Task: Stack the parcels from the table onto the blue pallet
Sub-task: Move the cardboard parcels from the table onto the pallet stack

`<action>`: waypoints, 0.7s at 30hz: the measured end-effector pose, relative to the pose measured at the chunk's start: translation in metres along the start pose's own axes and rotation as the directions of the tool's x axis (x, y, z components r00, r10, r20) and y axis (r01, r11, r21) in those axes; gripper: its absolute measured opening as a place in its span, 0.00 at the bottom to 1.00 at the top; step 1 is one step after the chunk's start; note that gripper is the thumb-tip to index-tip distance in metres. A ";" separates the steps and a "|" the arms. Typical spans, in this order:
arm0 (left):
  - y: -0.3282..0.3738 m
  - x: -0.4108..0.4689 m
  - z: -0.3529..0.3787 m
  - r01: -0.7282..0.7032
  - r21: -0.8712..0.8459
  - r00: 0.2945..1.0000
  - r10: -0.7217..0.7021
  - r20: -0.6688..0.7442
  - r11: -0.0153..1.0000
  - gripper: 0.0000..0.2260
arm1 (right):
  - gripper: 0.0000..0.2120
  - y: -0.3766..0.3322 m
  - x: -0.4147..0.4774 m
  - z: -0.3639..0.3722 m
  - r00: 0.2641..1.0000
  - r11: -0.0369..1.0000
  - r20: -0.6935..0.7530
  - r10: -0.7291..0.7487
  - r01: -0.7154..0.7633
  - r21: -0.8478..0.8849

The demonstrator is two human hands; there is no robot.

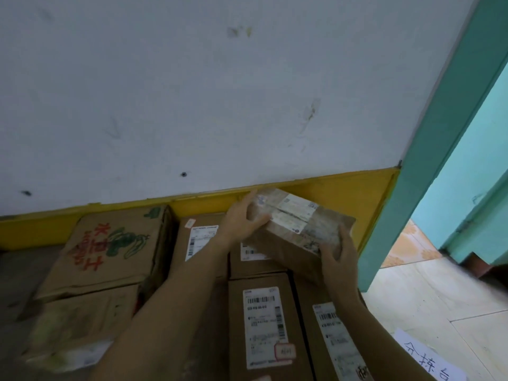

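Note:
I hold a brown cardboard parcel [295, 224] with a white label, tilted, above the stacked boxes near the wall. My left hand [243, 218] grips its far left end and my right hand [339, 253] grips its near right corner. Below it lie several labelled brown parcels: one [202, 240] under my left forearm, one [262, 325] in the middle front, one [334, 342] at the right front. The blue pallet is hidden under the boxes.
A large box printed with red characters and green vegetables [110, 243] lies at the left, a worn box [74, 325] in front of it. A white wall with a yellow skirting [330, 188] stands behind. A teal door frame [428, 160] and tiled floor [428, 292] are at the right.

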State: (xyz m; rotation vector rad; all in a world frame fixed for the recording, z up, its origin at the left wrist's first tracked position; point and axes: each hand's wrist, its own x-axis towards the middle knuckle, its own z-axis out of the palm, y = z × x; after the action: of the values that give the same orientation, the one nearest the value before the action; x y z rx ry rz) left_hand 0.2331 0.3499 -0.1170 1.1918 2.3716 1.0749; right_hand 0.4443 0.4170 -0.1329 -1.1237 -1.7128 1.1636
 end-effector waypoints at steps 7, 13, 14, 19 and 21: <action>0.002 -0.066 -0.109 -0.008 0.055 0.988 0.016 -0.153 0.998 0.23 | 0.28 -0.090 -0.051 0.017 0.963 0.970 0.128 -0.239 0.242 -0.013; -0.017 -0.178 -0.223 0.045 0.096 0.939 -0.010 -0.342 0.994 0.22 | 0.28 -0.167 -0.153 0.057 0.894 0.916 0.200 -0.400 0.398 0.055; -0.024 -0.204 -0.242 0.054 0.104 0.929 -0.011 -0.370 0.993 0.22 | 0.28 -0.178 -0.176 0.064 0.885 0.911 0.217 -0.413 0.406 0.076; -0.058 -0.341 -0.327 0.131 0.131 0.880 -0.055 -0.473 0.983 0.23 | 0.26 -0.229 -0.302 0.095 0.833 0.886 0.301 -0.464 0.436 0.158; -0.074 -0.400 -0.362 0.164 0.136 0.851 -0.070 -0.520 0.977 0.23 | 0.26 -0.248 -0.353 0.109 0.806 0.881 0.355 -0.473 0.436 0.184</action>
State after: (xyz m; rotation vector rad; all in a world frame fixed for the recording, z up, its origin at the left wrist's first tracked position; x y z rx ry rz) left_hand 0.2463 -0.1693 0.0457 0.8664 2.9547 1.2922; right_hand 0.3964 0.0059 0.0314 -0.3838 -2.0568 1.1876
